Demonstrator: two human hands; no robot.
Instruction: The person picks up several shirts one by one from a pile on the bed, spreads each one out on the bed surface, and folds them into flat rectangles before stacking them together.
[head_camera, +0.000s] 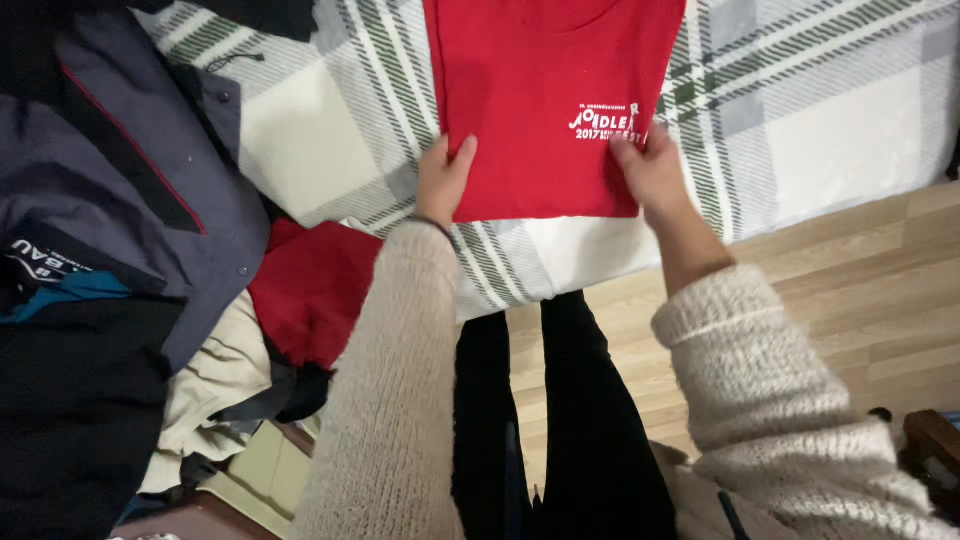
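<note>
Only the head view here, looking straight down. A red t-shirt (545, 100) lies flat on a bed with a plaid blanket (830, 110), sides already folded in so it's a neat rectangle with white print near its lower right. The left hand (443, 178) pinches the bottom-left corner, thumb on top and fingers curled under the hem. The right hand (652, 170) does the same at the bottom-right corner, closed on the edge.

My take on doing this bit well: keep both corners level and the hem taut, so the fabric comes up as one straight line instead of bunching in the middle.

Pose-wise, both arms in cream knit sleeves (400, 400) reach forward, wrists bent slightly down, hands roughly level with each other. Off to the left is a pile of clothes (110, 250), dark jackets plus another red piece, touching the blanket's edge. Wood floor (880, 300) on the right.
</note>
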